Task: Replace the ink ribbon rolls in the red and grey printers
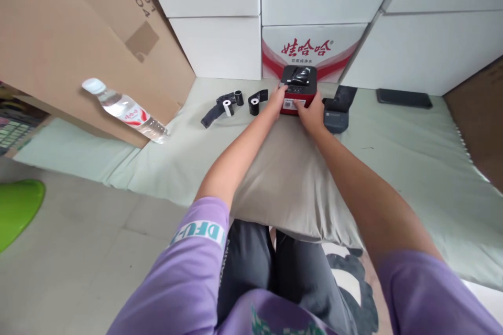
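A red and black label printer (pixel 301 93) sits on the cloth against the white carton with red lettering. It has a dark window on top and a white sticker on the side facing me. My left hand (pixel 277 98) is closed around its left side. On the right side and front corner, my right hand (pixel 312 114) grips it too, thumb by the sticker. Close to my right hand is a smaller dark printer (pixel 336 119) with a black strip (pixel 346 98) sticking up from it. Left of my left hand lie several small rolls, among them a black roll (pixel 254 107) with its strip partly unwound.
White cartons (pixel 220 44) form a wall behind the cloth-covered surface (pixel 176 167). A water bottle (pixel 128 109) leans by a brown cardboard box (pixel 98 36) at left. A black phone (pixel 404 98) lies at right. A green plastic piece (pixel 19 209) shows at lower left.
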Demonstrator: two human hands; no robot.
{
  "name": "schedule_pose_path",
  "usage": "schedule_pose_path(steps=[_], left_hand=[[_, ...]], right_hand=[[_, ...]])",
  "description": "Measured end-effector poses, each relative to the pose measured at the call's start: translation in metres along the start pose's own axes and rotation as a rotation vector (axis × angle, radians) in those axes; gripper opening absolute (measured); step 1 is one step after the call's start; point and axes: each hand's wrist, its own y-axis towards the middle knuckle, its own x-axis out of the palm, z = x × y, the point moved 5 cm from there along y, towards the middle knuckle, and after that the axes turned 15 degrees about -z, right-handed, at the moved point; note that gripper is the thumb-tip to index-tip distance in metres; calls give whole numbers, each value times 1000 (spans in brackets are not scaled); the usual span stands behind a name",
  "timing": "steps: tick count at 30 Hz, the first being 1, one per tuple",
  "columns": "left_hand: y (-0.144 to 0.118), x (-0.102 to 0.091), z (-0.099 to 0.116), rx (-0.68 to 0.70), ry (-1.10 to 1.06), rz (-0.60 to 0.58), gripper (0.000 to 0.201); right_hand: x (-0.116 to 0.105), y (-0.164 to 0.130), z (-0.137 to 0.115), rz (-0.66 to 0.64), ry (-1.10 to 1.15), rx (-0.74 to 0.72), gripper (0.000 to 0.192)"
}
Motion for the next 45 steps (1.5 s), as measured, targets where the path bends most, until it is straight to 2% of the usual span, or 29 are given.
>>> schedule_pose_path(steps=[2,6,8,10,13,15,18,20,22,23,24,25,26,28,29,31,32,34,36,40,45], left_hand=[[-36,3,4,-67,-20,-22,36],[-129,6,28,18,119,-5,39],[-166,9,34,44,155,15,41],[-191,11,31,35,182,12,44],[-208,13,19,-16,219,5,47],[-212,12,14,-72,236,-3,50],[-208,4,17,-107,265,-21,60],[-197,-6,23,-84,256,-17,68],[-179,-14,22,-62,198,-20,71],[-170,-16,19,-56,155,-35,72],[-161,-17,14,-49,115,-63,72],[-153,-16,9,-27,82,-96,72],[-147,-14,5,0,54,-134,71],[-143,-11,-4,37,22,-194,65],[-143,-10,-7,36,17,-214,63],[-148,-10,-10,13,18,-230,60],[-150,-10,-10,9,16,-239,62],[-154,-11,-7,16,4,-267,66],[-155,-10,-4,34,-22,-309,71],[-155,-7,-2,73,-85,-363,68],[-155,-9,-4,10,-11,-308,66]], right_hand=[[-6,-32,-17,-52,-75,-43,71],[-18,-103,-42,-76,-88,-78,75],[-20,-134,-50,-84,-43,-86,77],[-19,-159,-53,-97,1,-71,78],[-15,-179,-49,-105,51,-31,77],[-14,-181,-44,-115,87,-13,77],[-20,-180,-39,-164,110,-8,77],[-33,-185,-46,-96,29,-35,80],[-45,-199,-69,59,-127,-174,72],[-44,-209,-87,107,-204,-316,59],[-36,-220,-106,94,-263,-496,42],[-21,-234,-126,4,-294,-718,26],[2,-247,-143,-209,-319,-916,17],[54,-276,-164,-660,-362,-1223,30],[78,-286,-168,-825,-396,-1264,36],[118,-301,-170,-1057,-436,-1300,37],[133,-305,-170,-1117,-434,-1315,36],[151,-308,-168,-1156,-395,-1327,36],[156,-307,-165,-1145,-336,-1315,36],[151,-300,-161,-1140,-245,-1245,33],[150,-295,-164,-1137,-180,-1199,29]])
